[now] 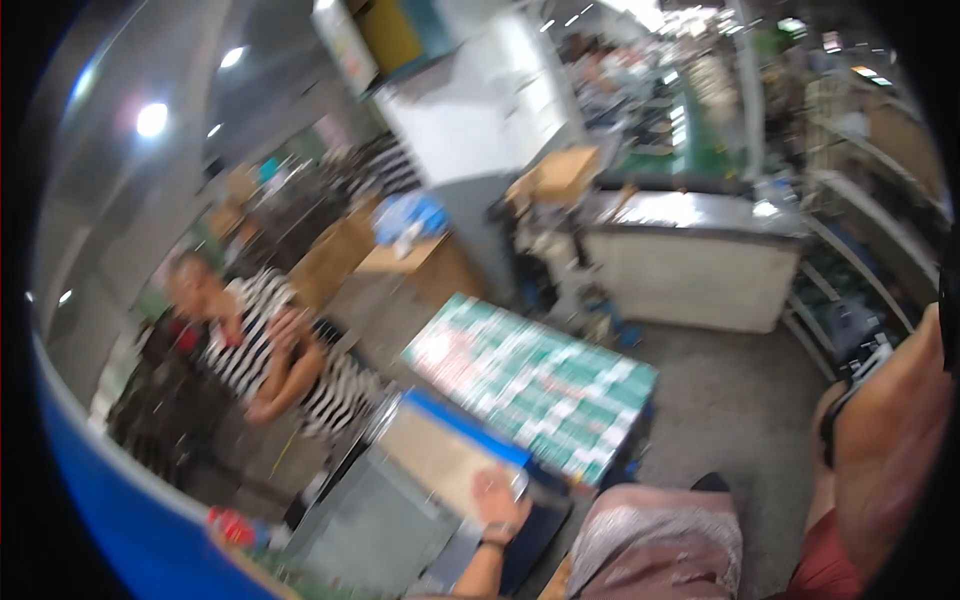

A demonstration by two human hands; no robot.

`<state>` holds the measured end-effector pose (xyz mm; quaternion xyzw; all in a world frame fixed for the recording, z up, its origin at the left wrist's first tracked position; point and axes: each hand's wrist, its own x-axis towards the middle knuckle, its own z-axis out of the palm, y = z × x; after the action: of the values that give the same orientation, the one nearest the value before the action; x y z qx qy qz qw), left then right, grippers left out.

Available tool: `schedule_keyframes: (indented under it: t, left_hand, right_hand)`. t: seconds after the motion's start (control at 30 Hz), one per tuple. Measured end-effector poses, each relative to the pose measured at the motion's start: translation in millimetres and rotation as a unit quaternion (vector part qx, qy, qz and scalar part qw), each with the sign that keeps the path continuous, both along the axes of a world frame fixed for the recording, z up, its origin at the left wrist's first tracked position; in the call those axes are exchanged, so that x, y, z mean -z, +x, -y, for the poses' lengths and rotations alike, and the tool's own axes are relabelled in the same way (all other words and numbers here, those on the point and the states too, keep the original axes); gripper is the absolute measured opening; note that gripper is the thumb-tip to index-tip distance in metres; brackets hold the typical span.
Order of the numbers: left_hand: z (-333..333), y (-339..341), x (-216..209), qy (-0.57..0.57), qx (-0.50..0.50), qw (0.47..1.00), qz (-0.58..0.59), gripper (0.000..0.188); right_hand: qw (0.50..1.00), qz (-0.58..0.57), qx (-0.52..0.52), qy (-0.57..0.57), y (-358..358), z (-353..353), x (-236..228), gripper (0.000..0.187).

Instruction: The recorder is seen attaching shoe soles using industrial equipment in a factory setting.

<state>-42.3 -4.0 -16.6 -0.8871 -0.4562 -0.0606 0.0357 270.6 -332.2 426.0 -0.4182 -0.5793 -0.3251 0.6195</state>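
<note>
My left hand reaches up from the lower edge, a dark band on its wrist. Its fingers look stretched out over a tan panel with a blue edge, though motion blurs them. A small shiny patch shows beside the fingers; what it is I cannot make out. Nearer to me, a flat grey panel adjoins the tan one. Just beyond lies a large block of green and white printed packs. My right hand does not show. A bare limb fills the right rim, its owner unclear.
At the left sits a person in a striped shirt, arms folded. Behind stand a cardboard box with a blue plastic bag on it, and a white counter. Metal rails line the right. Pinkish-brown cloth lies close below.
</note>
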Motion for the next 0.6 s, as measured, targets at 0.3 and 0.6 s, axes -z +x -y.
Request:
schedule_keyframes:
  t: [0.3, 0.6]
  left_hand:
    - [-16, 3, 19, 0.02, -0.02, 0.999, 0.036, 0.102]
    - [6, 6, -21, -0.03, -0.037, 0.999, 0.023, 0.101]
  right_hand:
    - [0.995, 0.079, -0.002, 0.067, 35, -9, -10, 0.005]
    - [0.994, 0.088, -0.039, 0.044, 55, -22, -26, 0.006]
